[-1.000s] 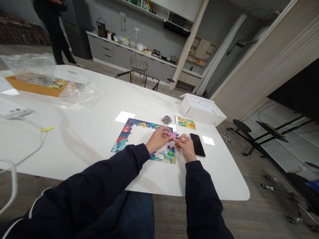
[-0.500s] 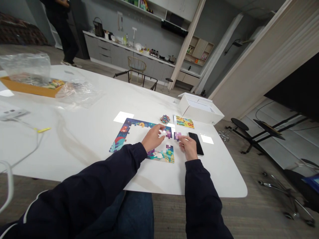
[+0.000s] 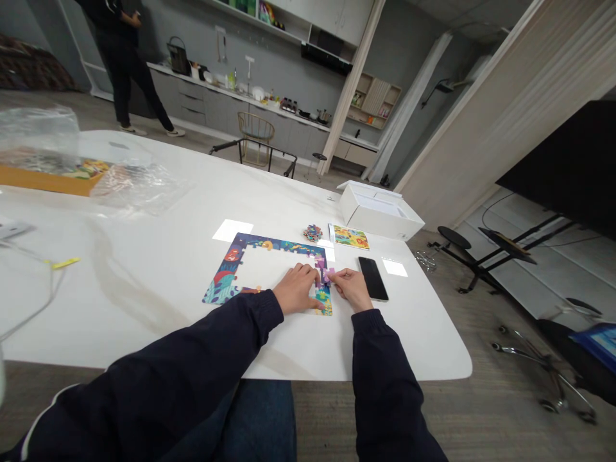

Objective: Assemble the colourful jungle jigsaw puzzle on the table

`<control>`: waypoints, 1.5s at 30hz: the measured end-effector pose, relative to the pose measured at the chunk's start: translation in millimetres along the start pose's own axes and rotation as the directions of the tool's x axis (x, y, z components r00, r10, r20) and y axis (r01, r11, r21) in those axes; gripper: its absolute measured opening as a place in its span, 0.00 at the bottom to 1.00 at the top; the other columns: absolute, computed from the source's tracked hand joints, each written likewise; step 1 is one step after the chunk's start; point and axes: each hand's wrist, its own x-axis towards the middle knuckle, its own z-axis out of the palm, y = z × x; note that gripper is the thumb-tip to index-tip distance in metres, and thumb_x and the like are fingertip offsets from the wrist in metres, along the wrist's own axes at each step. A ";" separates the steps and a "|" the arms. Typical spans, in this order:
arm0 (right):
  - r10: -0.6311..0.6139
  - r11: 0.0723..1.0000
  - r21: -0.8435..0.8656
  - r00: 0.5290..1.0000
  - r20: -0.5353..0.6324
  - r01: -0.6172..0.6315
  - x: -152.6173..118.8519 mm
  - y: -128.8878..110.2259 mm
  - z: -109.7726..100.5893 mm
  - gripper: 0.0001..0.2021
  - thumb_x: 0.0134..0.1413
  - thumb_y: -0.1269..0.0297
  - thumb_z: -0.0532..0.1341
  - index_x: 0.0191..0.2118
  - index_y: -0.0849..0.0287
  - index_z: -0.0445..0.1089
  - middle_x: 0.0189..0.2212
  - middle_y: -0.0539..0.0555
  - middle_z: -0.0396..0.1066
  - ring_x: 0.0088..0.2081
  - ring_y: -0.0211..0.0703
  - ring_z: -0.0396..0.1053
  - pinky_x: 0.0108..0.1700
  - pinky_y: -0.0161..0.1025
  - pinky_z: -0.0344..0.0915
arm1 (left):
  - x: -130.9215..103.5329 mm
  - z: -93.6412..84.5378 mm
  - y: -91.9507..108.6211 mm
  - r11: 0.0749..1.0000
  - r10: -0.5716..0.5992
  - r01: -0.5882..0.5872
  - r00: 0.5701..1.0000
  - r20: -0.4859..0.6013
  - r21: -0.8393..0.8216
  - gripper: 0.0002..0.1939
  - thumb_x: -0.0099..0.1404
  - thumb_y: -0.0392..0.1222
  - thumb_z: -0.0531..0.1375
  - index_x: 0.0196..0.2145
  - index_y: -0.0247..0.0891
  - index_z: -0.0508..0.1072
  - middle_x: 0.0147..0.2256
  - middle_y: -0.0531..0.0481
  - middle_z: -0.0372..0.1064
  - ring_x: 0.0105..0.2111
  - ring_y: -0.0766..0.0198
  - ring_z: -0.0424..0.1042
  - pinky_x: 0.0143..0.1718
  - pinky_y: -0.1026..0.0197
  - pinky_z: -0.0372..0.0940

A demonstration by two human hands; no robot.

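A jigsaw puzzle border (image 3: 222, 282) with colourful animal pictures lies on the table, its middle showing bare white. My right hand (image 3: 352, 289) pinches a purple puzzle piece (image 3: 328, 276) between thumb and fingers at the gap in the border's right side. Over the lower right part of the puzzle rests my left hand (image 3: 296, 287), palm down, thumb apart from the curved fingers; it hides some of the bottom edge. Whether the purple piece is seated in the gap, I cannot tell. A small pile of puzzle pieces (image 3: 312, 233) sits just above the border.
Right of my right hand lies a black phone (image 3: 373, 278). A picture card (image 3: 351, 237) and an open white box (image 3: 380, 215) are farther back. At left are a yellow tray (image 3: 52, 181), clear plastic wrap (image 3: 139, 189) and a cable (image 3: 33, 308). A person (image 3: 128, 70) stands beyond the table.
My right hand has carried the purple piece left to the border's right gap. My left hand has moved from the upper right corner down to the lower right part. The view has shifted slightly.
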 end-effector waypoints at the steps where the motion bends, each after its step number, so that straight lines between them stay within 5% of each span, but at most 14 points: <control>1: 0.003 1.000 0.005 1.000 -0.007 -0.003 -0.8 -1.1 0.8 0.22 0.33 0.51 0.76 0.26 0.55 0.64 0.12 0.44 0.63 0.14 0.31 0.52 0.16 0.32 0.44 | 0.3 0.7 -0.8 1.000 -0.002 0.002 1.000 -0.004 -0.002 0.30 0.52 0.56 0.75 0.45 0.39 0.72 0.48 0.43 0.69 0.53 0.47 0.65 0.54 0.49 0.63; 7: -0.100 0.992 -0.075 0.994 -0.035 0.097 -4.0 -4.9 3.5 0.25 0.37 0.50 0.75 0.39 0.58 0.70 0.15 0.46 0.69 0.15 0.34 0.56 0.17 0.32 0.51 | 1.5 4.9 -3.8 1.000 0.004 -0.004 1.000 -0.031 -0.002 0.31 0.52 0.56 0.75 0.47 0.38 0.72 0.48 0.43 0.69 0.52 0.47 0.66 0.54 0.49 0.64; 18: -0.157 0.984 -0.090 0.987 -0.028 0.154 -4.9 -2.2 9.5 0.27 0.42 0.47 0.73 0.45 0.60 0.76 0.17 0.48 0.72 0.14 0.34 0.57 0.18 0.34 0.55 | -2.0 3.0 -0.5 1.000 0.021 -0.021 0.999 -0.047 -0.003 0.22 0.64 0.48 0.68 0.52 0.38 0.70 0.53 0.41 0.69 0.53 0.48 0.66 0.55 0.47 0.64; 27: -0.254 0.940 -0.247 0.966 -0.054 0.234 3.5 7.0 5.4 0.20 0.46 0.51 0.70 0.41 0.61 0.81 0.29 0.53 0.77 0.21 0.37 0.64 0.27 0.36 0.64 | -1.2 7.8 -5.7 0.999 0.039 -0.038 0.999 -0.020 0.026 0.22 0.66 0.47 0.65 0.56 0.38 0.72 0.57 0.39 0.69 0.57 0.45 0.64 0.58 0.45 0.64; 45: -0.234 0.923 -0.318 0.972 -0.014 0.218 1.4 6.5 2.6 0.21 0.46 0.53 0.69 0.43 0.62 0.82 0.26 0.50 0.73 0.23 0.37 0.63 0.31 0.37 0.64 | -2.8 7.1 -3.9 1.000 0.022 -0.021 0.999 -0.030 0.022 0.24 0.66 0.47 0.65 0.58 0.36 0.71 0.59 0.36 0.66 0.59 0.43 0.61 0.61 0.44 0.62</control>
